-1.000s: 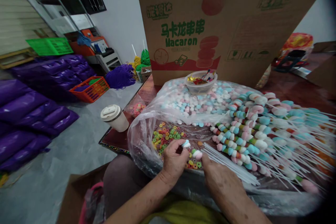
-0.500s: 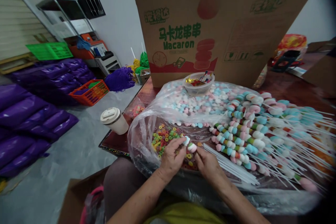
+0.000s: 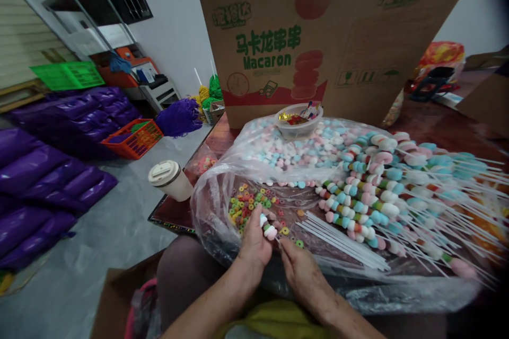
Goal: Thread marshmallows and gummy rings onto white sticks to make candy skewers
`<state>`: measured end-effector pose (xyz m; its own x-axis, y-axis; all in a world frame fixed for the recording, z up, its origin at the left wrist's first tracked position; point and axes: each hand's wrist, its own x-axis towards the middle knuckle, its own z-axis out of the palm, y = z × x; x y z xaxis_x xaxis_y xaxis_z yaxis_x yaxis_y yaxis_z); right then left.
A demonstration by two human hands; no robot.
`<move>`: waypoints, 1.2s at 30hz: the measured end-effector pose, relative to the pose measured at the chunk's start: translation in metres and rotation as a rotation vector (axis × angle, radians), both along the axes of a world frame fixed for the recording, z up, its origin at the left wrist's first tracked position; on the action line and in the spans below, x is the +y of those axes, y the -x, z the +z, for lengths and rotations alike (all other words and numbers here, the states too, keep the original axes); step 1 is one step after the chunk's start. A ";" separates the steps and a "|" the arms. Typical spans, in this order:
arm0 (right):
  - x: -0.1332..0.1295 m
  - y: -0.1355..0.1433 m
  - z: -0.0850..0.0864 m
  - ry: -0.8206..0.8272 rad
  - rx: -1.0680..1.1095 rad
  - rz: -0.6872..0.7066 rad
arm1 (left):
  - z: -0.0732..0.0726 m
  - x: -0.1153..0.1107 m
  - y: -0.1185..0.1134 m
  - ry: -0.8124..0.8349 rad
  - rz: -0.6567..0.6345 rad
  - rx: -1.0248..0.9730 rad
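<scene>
My left hand (image 3: 254, 241) is wrapped round a short skewer of candy (image 3: 269, 230), with white, green and pink pieces showing. The thin stick below the candy is pinched in my right hand (image 3: 302, 270). Just beyond my left hand lie colourful ring-shaped pieces (image 3: 248, 202) on clear plastic. White sticks (image 3: 342, 241) lie side by side to the right of my hands. Farther right is a large pile of finished marshmallow skewers (image 3: 377, 190). Loose pink, white and blue marshmallows (image 3: 302, 151) spread behind, under partly folded plastic.
A plastic bowl (image 3: 298, 130) with wrapped sweets stands among the marshmallows, before a large cardboard box (image 3: 270, 21). A lidded cup (image 3: 173, 183) stands at the table's left edge. Purple bags (image 3: 47, 180) and an orange basket (image 3: 135, 143) are on the floor.
Both hands have moved left and slightly down with the skewer. My left hand has turned and now cups the candy pieces, while my right hand still pinches the stick.
</scene>
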<state>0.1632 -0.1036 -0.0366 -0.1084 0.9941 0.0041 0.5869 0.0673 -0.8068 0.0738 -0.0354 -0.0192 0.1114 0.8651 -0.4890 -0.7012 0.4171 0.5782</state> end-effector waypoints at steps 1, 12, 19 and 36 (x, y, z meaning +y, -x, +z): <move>0.001 0.000 0.000 -0.001 -0.001 -0.005 | 0.001 -0.001 -0.001 -0.032 0.002 0.017; 0.010 -0.002 0.006 0.017 -0.025 -0.027 | -0.017 -0.014 -0.023 -0.062 -0.046 0.183; 0.016 -0.072 0.005 -0.089 -0.102 -0.270 | 0.003 0.037 -0.017 -0.675 -0.435 1.195; -0.015 -0.052 0.009 -0.001 -0.458 -0.084 | -0.007 0.006 0.002 -0.329 -0.606 0.848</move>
<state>0.2149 -0.1181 -0.0275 -0.0183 0.9995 -0.0240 0.8861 0.0051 -0.4634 0.0713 -0.0290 -0.0267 0.2986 0.8830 -0.3623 0.2475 0.2949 0.9229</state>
